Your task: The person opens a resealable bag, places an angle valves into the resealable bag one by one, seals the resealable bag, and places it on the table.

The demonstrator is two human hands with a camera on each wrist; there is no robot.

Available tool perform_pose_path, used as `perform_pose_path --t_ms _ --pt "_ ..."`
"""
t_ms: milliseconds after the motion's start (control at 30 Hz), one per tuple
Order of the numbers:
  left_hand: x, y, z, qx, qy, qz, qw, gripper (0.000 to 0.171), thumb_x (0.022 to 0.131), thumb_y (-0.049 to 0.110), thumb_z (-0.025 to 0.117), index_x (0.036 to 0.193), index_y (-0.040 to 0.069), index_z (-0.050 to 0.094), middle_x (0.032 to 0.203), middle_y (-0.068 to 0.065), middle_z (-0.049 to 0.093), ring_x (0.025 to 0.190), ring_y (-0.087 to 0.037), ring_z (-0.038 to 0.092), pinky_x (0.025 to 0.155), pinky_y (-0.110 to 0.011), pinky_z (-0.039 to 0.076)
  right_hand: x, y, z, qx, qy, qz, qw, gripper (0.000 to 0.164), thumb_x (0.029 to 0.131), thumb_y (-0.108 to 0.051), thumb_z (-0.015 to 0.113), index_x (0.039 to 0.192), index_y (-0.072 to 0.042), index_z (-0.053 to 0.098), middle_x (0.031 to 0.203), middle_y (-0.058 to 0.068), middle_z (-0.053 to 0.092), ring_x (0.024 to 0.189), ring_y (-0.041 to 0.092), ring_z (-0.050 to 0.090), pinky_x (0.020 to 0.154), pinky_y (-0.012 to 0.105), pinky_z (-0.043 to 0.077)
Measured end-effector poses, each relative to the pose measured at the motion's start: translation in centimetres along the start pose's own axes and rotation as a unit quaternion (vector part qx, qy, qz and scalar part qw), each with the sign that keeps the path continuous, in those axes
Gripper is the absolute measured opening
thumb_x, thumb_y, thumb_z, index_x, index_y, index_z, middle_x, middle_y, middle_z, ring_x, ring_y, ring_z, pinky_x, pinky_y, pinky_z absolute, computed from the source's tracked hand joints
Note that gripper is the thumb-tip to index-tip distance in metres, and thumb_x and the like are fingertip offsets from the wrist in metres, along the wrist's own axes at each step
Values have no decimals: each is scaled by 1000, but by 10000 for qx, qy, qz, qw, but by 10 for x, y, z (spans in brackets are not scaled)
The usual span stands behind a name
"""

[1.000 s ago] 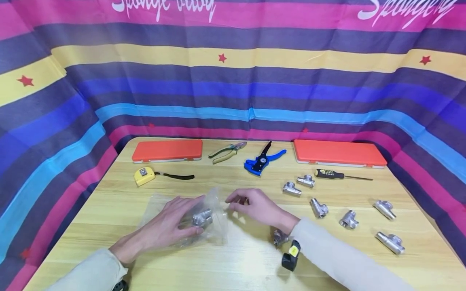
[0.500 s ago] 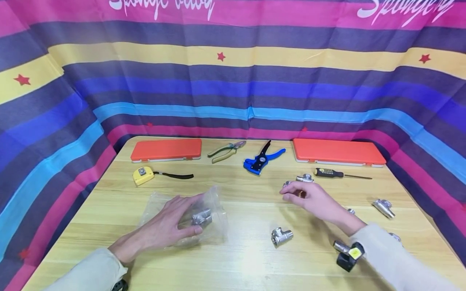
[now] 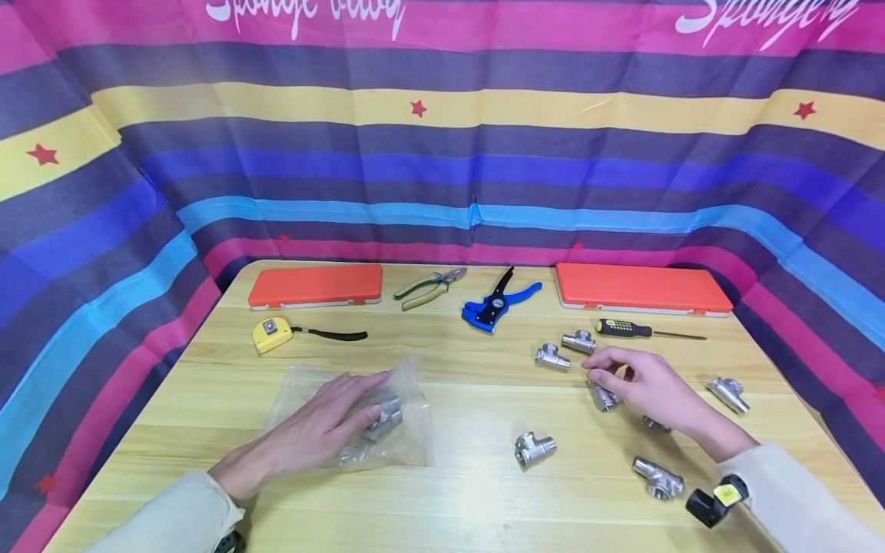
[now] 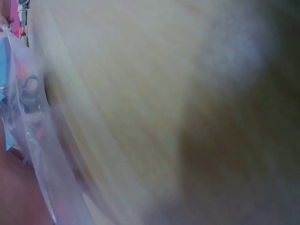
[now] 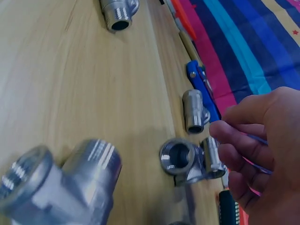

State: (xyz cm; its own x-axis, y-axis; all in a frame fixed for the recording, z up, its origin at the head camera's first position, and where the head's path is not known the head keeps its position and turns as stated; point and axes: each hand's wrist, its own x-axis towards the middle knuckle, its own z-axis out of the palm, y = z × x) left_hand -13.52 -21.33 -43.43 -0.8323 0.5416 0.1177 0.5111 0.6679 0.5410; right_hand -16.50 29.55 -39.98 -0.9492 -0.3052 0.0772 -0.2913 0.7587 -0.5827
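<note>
My left hand [image 3: 311, 430] lies over a clear plastic bag [image 3: 418, 430] with its fingers stretched out. Inside the bag a metal tee fitting [image 3: 387, 418] shows beside the thumb. The left wrist view has the bag [image 4: 37, 131] along its left side. My right hand [image 3: 653, 388], fingers loosely bent and nothing between them, is at a metal tee fitting [image 3: 604, 398]; its fingertips overlap the fitting's upper end. Another fitting [image 3: 655, 424] is mostly hidden under that hand. In the right wrist view the fingers of my right hand [image 5: 258, 150] reach past several tees, including one tee [image 5: 180, 157].
More tees lie around: one tee [image 3: 551, 357], a second tee [image 3: 535, 449], a third tee [image 3: 658, 478]. Along the back are two red cases [image 3: 314, 284], pliers [image 3: 432, 290], a blue wire stripper [image 3: 494, 307], a screwdriver [image 3: 625, 329] and a yellow tape measure [image 3: 272, 336].
My right hand has moved from the bag's mouth across to the right, over the tee fittings. The left hand stays on the bag, with its thumb shifted slightly over the bagged tee.
</note>
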Motion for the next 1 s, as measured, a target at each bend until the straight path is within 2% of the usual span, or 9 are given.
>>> perform_pose_path --t_ms 100,233,400,533,700,767,900,1000 --pt "-1 1 -1 19 -42 -112 9999 52 117 39 49 167 30 42 152 5 63 142 -20 58 124 -61 43 -2 5 0 -161 -5 -49 9999 14 104 -20 76 116 -18 81 109 -6 78 85 1 60 70 23 53" --pt "-2 2 -1 48 15 -191 9998 50 117 39 49 166 29 44 150 4 64 140 -22 59 120 -60 47 -5 9 2 -301 -27 -206 9993 15 101 -18 80 116 -18 80 106 -8 75 91 -2 60 75 23 54" --pt "-2 2 0 -2 69 -213 9997 52 117 38 51 166 26 44 155 -2 62 146 -29 57 122 -63 45 -7 13 4 -469 1 -163 9988 19 99 -18 82 118 -17 79 104 -9 70 90 1 57 75 24 52" --pt "-1 2 -1 -127 -20 -194 9997 57 117 39 50 172 32 33 167 -5 52 154 -33 50 126 -66 40 -9 18 2 -594 31 -89 9982 22 99 -18 82 121 -16 79 106 -6 68 90 3 56 72 24 51" --pt "1 2 -3 -52 -38 51 10000 61 117 33 49 174 31 26 176 -3 38 160 -32 42 129 -63 37 -8 22 -1 -609 113 -52 9981 23 99 -9 78 122 -12 79 110 1 70 88 4 56 71 24 50" --pt "1 2 -3 50 -8 230 9997 63 116 24 53 174 30 28 176 -2 38 159 -30 43 128 -60 40 -8 24 -2 -650 119 -46 9978 25 98 -4 76 122 -11 79 111 2 70 88 4 55 70 24 49" --pt "2 3 -5 264 17 541 9982 72 111 8 59 172 34 32 175 -1 39 156 -29 49 123 -58 46 -8 25 -2 -660 -9 -18 9978 27 98 -2 74 123 -11 78 109 0 70 86 3 52 70 24 47" --pt "2 3 -6 256 -12 609 9978 76 109 3 62 171 38 33 176 -1 39 155 -30 50 122 -58 48 -7 25 -1 -636 -110 35 9979 24 100 -5 74 123 -12 78 107 -2 70 86 2 53 71 24 48"
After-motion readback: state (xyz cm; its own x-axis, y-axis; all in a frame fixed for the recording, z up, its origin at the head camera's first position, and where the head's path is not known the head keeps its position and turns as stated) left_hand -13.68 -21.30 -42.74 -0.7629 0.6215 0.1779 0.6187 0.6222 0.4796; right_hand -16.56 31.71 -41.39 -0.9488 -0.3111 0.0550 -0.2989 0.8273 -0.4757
